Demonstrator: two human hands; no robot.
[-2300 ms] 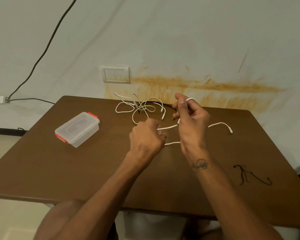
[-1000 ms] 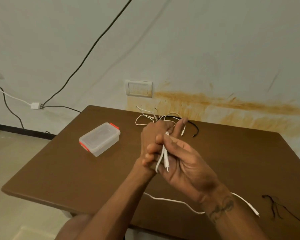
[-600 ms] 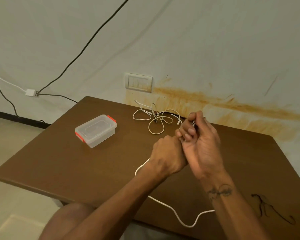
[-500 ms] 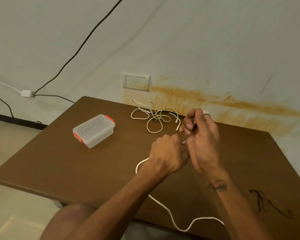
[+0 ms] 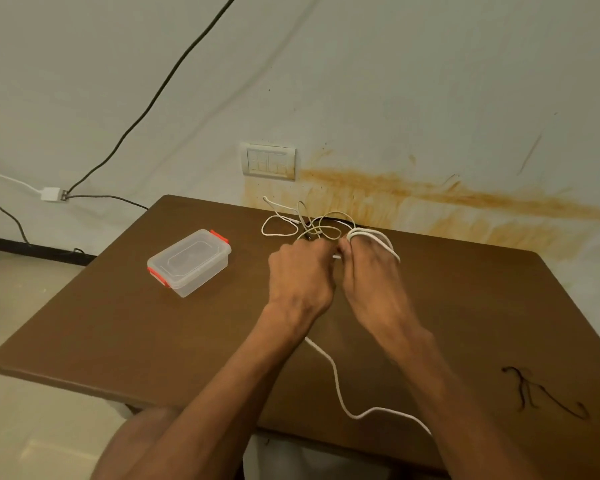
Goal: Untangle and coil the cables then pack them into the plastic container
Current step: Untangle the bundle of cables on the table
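The right hand point(image 5: 368, 271) has loops of the white cable point(image 5: 336, 379) wound around its fingers, and the left hand point(image 5: 300, 271), fingers curled, pinches the same cable beside it. The closed plastic container point(image 5: 189, 261) stands on the table point(image 5: 118, 323) at nine o'clock from the hands, and the tangled cables point(image 5: 305, 225) lie at twelve o'clock.

From my remote station, I see two bare forearms, each ending in a bare hand: the left hand point(image 5: 300, 275) and the right hand point(image 5: 369, 275). No sleeve, glove, watch or ring shows on either one. Below the left forearm, nearest the camera, a bare rounded part of the person point(image 5: 142, 445) fills the lower edge of the view.
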